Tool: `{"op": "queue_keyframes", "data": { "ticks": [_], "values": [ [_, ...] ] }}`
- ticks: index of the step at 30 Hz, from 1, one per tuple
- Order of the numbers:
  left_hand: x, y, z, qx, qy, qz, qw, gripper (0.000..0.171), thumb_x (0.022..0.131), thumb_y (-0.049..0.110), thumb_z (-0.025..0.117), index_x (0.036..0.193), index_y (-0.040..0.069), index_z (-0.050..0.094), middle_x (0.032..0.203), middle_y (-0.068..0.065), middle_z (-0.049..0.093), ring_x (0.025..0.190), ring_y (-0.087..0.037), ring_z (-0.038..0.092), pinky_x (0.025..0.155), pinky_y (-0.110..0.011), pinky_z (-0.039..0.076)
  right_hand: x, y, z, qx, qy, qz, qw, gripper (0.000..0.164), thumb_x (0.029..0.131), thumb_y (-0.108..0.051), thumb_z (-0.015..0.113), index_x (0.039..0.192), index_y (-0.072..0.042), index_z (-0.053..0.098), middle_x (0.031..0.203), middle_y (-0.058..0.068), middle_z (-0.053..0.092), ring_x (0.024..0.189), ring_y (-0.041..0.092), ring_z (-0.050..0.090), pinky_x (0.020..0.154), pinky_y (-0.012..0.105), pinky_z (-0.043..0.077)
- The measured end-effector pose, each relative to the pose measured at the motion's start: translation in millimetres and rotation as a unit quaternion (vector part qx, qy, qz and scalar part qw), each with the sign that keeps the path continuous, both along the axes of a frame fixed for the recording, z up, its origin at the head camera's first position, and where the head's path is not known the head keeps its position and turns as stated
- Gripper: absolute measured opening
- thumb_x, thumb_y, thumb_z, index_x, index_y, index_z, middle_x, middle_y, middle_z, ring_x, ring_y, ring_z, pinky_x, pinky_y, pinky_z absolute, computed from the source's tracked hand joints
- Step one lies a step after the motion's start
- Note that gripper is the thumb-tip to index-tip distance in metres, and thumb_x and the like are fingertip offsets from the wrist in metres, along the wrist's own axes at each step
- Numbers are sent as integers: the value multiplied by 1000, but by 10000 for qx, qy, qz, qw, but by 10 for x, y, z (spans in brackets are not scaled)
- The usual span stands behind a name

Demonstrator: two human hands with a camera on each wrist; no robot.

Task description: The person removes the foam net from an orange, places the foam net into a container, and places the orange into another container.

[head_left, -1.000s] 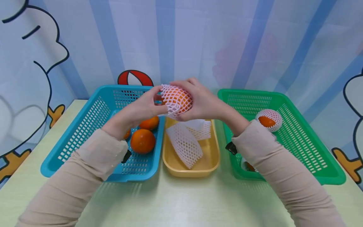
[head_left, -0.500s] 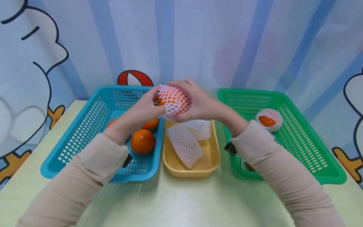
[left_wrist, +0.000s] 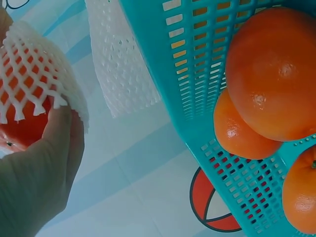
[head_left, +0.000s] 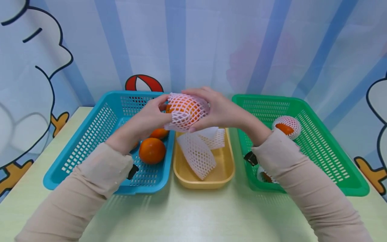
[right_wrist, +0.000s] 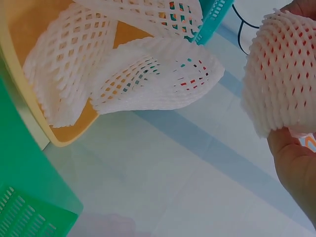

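Both hands hold an orange [head_left: 190, 109] in a white foam net sleeve [head_left: 181, 119], raised above the yellow tray. My left hand [head_left: 151, 116] grips its left side, the thumb at the net's open edge in the left wrist view, where bare peel [left_wrist: 27, 128] shows. On the right side, my right hand [head_left: 222, 109] curls over the netted orange, fingers on top and thumb below. The right wrist view shows the net's closed-looking side [right_wrist: 281, 79] covering most of the fruit. More foam nets [head_left: 198, 154] lie in the yellow tray [head_left: 225, 171].
To the left stands a blue basket [head_left: 75, 148] with several bare oranges [head_left: 152, 151]. A green basket [head_left: 326, 148] at the right holds netted oranges [head_left: 286, 127], one partly behind the right sleeve. A striped curtain [head_left: 199, 43] hangs behind the table [head_left: 193, 215].
The netted orange first shifted slightly left, then the right hand eased a little to the right. The net now reaches further past the fruit on the right side.
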State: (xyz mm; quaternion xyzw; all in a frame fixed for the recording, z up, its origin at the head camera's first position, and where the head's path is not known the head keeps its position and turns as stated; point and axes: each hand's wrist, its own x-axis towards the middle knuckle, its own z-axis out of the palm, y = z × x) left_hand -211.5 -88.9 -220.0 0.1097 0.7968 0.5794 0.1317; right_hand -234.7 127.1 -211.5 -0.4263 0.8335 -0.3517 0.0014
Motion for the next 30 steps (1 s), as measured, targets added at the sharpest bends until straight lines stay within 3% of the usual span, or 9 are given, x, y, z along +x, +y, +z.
{"op": "queue_keyframes", "data": {
  "ticks": [8, 13, 19, 30],
  "values": [
    [15, -54, -7, -142, -28, -251, 9996, 68, 85, 9, 62, 144, 15, 30, 135, -12, 41, 113, -29, 45, 85, -38, 51, -12, 63, 9, -154, 22, 359, 9992, 71, 69, -16, 83, 131, -5, 51, 125, 6, 53, 106, 16, 49, 85, 32, 47],
    [30, -90, -14, -294, -39, -389, 9988, 69, 84, 12, 65, 144, 15, 30, 136, -11, 40, 116, -29, 43, 86, -39, 51, -9, 103, 13, -245, -253, 437, 9984, 55, 73, -11, 79, 123, -3, 57, 103, 6, 61, 82, 16, 59, 72, 29, 52],
    [38, -133, -17, -412, -128, -364, 9984, 70, 83, 6, 62, 144, 13, 28, 134, -12, 41, 114, -30, 44, 83, -38, 52, 3, 121, 16, -178, -230, 214, 9993, 34, 78, -12, 74, 110, -3, 65, 76, 4, 61, 58, 16, 47, 53, 24, 40],
    [113, -246, 35, -429, -92, -420, 9982, 67, 84, 6, 61, 143, 12, 29, 137, -15, 37, 110, -31, 43, 74, -33, 54, 54, 111, 19, -388, -529, 279, 9975, 19, 82, -7, 70, 101, -2, 67, 79, 4, 66, 53, 16, 47, 51, 25, 41]
  ]
}}
